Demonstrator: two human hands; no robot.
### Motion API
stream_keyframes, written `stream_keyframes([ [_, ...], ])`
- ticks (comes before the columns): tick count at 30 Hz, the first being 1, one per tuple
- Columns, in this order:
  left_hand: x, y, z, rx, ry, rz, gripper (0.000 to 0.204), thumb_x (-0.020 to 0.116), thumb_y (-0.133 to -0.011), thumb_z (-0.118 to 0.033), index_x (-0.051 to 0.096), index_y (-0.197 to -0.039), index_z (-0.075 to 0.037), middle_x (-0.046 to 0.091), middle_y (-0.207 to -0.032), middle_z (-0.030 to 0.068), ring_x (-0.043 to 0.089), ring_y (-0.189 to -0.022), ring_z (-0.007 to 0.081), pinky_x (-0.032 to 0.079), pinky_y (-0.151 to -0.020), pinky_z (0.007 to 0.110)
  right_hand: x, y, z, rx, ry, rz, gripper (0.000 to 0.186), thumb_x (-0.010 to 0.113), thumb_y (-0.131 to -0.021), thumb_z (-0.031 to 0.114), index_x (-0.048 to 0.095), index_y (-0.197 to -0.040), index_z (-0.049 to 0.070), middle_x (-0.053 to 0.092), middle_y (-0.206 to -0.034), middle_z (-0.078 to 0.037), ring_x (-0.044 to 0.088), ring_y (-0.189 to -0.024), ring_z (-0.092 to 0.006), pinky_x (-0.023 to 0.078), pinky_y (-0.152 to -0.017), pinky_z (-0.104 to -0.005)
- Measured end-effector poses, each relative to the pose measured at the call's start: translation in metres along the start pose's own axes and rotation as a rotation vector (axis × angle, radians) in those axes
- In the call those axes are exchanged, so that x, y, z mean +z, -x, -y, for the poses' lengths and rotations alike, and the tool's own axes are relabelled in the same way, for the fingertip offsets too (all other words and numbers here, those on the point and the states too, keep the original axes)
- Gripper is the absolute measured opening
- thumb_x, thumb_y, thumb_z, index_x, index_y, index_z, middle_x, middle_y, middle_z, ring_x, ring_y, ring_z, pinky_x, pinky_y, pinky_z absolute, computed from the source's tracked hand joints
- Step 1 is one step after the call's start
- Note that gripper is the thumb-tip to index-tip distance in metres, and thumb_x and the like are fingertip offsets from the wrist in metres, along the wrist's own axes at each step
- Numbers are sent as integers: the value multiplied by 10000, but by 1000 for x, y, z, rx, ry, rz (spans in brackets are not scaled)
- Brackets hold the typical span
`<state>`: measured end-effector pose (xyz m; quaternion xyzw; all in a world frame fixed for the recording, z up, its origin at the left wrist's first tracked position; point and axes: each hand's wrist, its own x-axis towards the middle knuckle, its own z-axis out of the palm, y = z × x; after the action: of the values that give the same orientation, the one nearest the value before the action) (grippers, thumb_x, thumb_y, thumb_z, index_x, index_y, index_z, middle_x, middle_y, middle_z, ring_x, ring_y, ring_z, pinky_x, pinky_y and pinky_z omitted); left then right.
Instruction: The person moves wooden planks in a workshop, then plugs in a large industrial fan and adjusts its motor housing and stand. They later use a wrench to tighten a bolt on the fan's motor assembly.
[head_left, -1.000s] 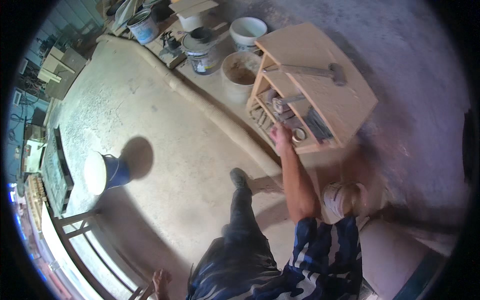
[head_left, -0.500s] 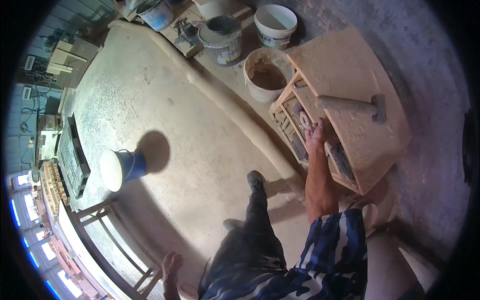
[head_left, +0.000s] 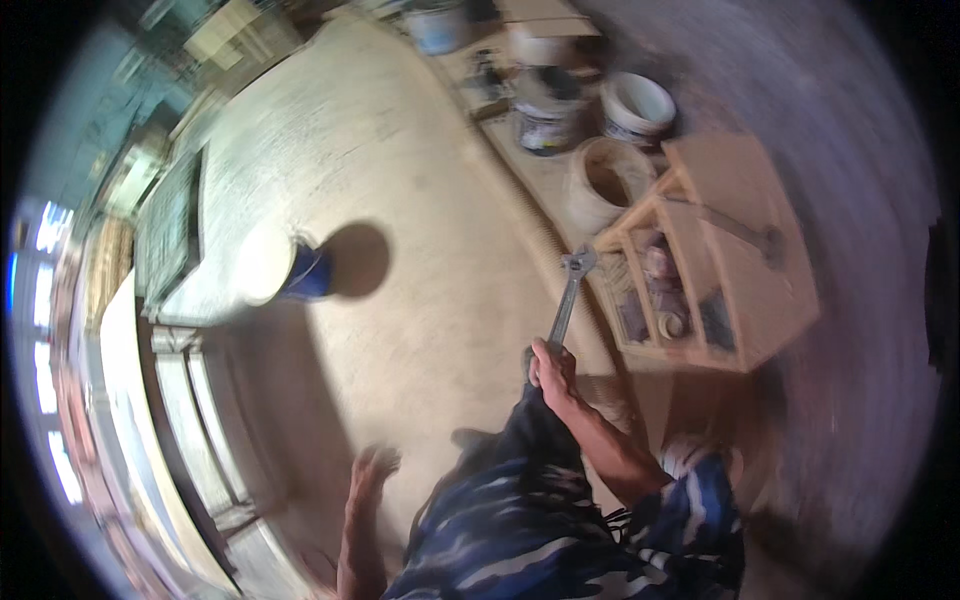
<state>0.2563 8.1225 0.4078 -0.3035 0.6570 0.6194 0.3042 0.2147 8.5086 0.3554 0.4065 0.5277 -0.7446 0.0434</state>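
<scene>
My right hand is closed round the handle of a grey metal adjustable wrench, whose jaw end points away from me. I hold it over the floor, left of the wooden cabinet with open compartments. Inside those compartments lie several tools and a round roll. On the cabinet's top rests a hammer, smeared by motion. My left hand hangs low over the floor with nothing in it, its fingers loosely apart and somewhat blurred.
A ribbed hose runs along the floor beside the cabinet. Several buckets stand behind it, among them a dusty one and a white one. A blue-and-white bucket is on the floor at left, near a bench frame.
My right hand has come out of the cabinet and moved left and nearer, now with the wrench in it. The view has swung, so the surroundings have shifted. My left hand is slightly higher.
</scene>
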Motion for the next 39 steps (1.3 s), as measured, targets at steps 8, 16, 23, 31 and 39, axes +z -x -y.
stream_keyframes([
  [8, -114, 57, -7, 454, 722, -82, 525, 535, -982, -324, 393, -1345, 28, 540, -1263, 194, 571, -1114, 257, 484, -913, 378, 153, 147, -42, -142, 1008, 951, 359, 608, -861, 353, 560, -701, 35, 543, -563, -57, 564, -533, -156, 459, -542, -322],
  [16, -195, 111, 47, 651, 1156, -591, 223, 517, -988, -288, 563, -878, -100, 532, -733, -34, 471, -640, 81, 408, -575, 259, 289, 231, -78, -125, 1538, 1470, 234, 613, -886, 236, 571, -794, 25, 584, -641, -40, 558, -548, -123, 453, -507, -285],
  [23, -238, 138, 73, 599, 1193, -642, 325, 563, -981, -269, 527, -1131, 17, 623, -992, 84, 594, -882, 115, 509, -744, 288, 444, 307, -161, 155, 1363, 1685, 200, 585, -930, 232, 530, -939, 40, 578, -683, -48, 541, -529, -117, 446, -470, -248],
  [31, -360, 156, 91, 563, 1139, -963, 299, 596, -964, -218, 536, -1118, 31, 640, -988, 78, 604, -882, 116, 515, -740, 270, 574, 371, -243, 155, 1379, 1904, 215, 583, -935, 244, 556, -943, 30, 601, -709, -58, 498, -519, -89, 394, -459, -243],
  [39, -406, 243, 158, 673, 1244, -1276, 257, 600, -962, -207, 574, -1093, 12, 621, -980, 45, 568, -865, 106, 484, -771, 270, 643, 498, -310, 141, 1596, 2425, 302, 628, -871, 255, 569, -961, -27, 631, -804, -57, 558, -657, -98, 465, -591, -262],
])
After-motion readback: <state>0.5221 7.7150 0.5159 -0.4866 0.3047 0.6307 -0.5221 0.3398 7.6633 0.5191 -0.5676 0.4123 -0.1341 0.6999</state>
